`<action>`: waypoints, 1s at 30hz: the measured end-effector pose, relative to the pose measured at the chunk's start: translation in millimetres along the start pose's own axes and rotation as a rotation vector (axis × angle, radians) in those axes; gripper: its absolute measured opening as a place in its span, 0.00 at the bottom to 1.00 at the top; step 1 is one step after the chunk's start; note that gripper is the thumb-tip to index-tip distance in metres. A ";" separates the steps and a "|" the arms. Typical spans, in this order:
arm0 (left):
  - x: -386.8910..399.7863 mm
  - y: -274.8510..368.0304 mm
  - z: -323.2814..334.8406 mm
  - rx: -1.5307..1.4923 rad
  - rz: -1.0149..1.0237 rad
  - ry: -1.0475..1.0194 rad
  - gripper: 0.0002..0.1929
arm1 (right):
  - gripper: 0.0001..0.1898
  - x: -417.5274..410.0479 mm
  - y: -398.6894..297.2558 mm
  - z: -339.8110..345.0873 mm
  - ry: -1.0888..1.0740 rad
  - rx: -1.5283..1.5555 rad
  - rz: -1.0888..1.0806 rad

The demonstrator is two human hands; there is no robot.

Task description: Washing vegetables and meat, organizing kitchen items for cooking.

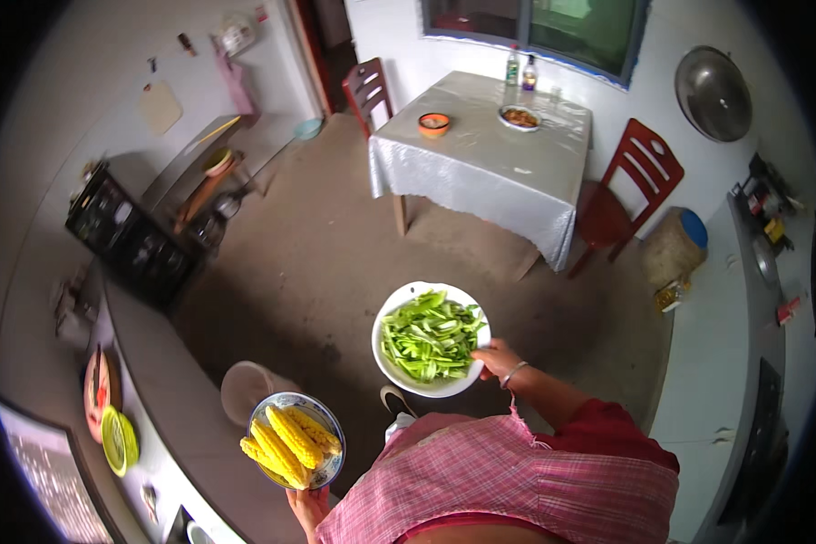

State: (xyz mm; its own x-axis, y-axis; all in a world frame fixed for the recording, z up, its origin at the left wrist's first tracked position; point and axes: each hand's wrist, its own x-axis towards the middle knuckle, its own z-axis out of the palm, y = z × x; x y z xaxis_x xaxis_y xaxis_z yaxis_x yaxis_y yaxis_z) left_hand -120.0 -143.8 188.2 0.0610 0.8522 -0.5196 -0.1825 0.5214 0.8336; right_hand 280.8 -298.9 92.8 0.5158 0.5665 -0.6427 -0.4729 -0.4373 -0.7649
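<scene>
My right hand grips the rim of a white bowl at its right side. Cut green leafy vegetables fill much of that bowl, which is held above the floor. On the left, my left hand supports a blue-and-white patterned plate from its near edge; the fingers under it are partly hidden. Several yellow corn cobs lie side by side on the plate. The bowl and the plate are apart, in front of my pink checked apron.
Ahead stands a table with a silvery cloth, bearing an orange bowl and a dish of food. Red wooden chairs flank it. Counters run along both sides. A bin stands beneath the plate.
</scene>
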 end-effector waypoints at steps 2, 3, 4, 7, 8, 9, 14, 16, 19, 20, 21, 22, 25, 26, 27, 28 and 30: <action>43.6 9.1 -3.8 0.046 -0.061 -0.084 0.19 | 0.11 -0.8 10.9 10.0 0.106 0.036 0.008; 60.1 16.2 -3.0 0.047 -0.069 -0.107 0.19 | 0.10 -7.4 11.2 16.8 0.185 0.073 0.026; 84.0 22.7 -5.3 0.044 -0.067 -0.156 0.19 | 0.10 -14.2 5.8 29.6 0.249 0.092 0.018; 147.8 33.3 -2.8 0.099 -0.048 -0.323 0.20 | 0.11 -6.5 31.0 50.9 0.398 0.191 -0.052; 165.6 30.1 0.3 0.114 -0.046 -0.351 0.21 | 0.11 -2.6 39.7 52.8 0.416 0.195 -0.060; 185.3 29.5 2.1 0.138 -0.048 -0.377 0.21 | 0.11 -3.9 43.7 61.3 0.448 0.219 -0.060; 279.7 44.8 61.5 0.284 -0.080 -0.611 0.16 | 0.10 -1.0 55.8 95.4 0.682 0.374 -0.060; 308.9 44.0 93.4 0.309 -0.096 -0.667 0.15 | 0.10 -8.1 53.6 104.3 0.741 0.391 -0.044; 353.3 33.0 144.3 0.298 -0.146 -0.798 0.15 | 0.10 -0.2 72.6 111.1 0.873 0.446 -0.020; 361.5 28.0 161.7 0.292 -0.150 -0.823 0.15 | 0.10 0.3 72.7 116.1 0.897 0.469 -0.029; 368.6 12.9 173.8 0.283 -0.158 -0.846 0.15 | 0.10 1.3 80.2 117.9 0.923 0.486 -0.038; 380.5 -3.3 183.1 0.278 -0.162 -0.865 0.15 | 0.10 7.5 85.4 121.8 1.019 0.553 -0.027; 415.2 -42.5 220.3 0.300 -0.171 -0.955 0.16 | 0.10 28.8 112.6 111.7 1.125 0.509 -0.002; 422.4 -54.8 233.8 0.252 -0.204 -0.980 0.16 | 0.10 37.6 117.3 109.8 1.172 0.489 0.017; 427.3 -65.0 237.3 0.214 -0.244 -0.993 0.15 | 0.10 42.0 125.8 111.8 1.173 0.493 0.015; 432.1 -77.3 249.9 0.227 -0.261 -1.032 0.15 | 0.10 48.5 135.2 107.5 1.169 0.521 -0.052; 449.8 -107.8 270.5 0.195 -0.277 -1.068 0.15 | 0.11 61.0 146.4 105.1 1.178 0.556 -0.117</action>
State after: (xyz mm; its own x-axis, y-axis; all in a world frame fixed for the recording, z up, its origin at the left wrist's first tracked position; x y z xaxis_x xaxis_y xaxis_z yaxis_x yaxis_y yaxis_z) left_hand 192.6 195.2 -84.7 0.9037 0.2573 -0.3422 0.1190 0.6168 0.7781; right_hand 168.0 -255.0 -53.9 0.7512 -0.4902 -0.4421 -0.4670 0.0787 -0.8808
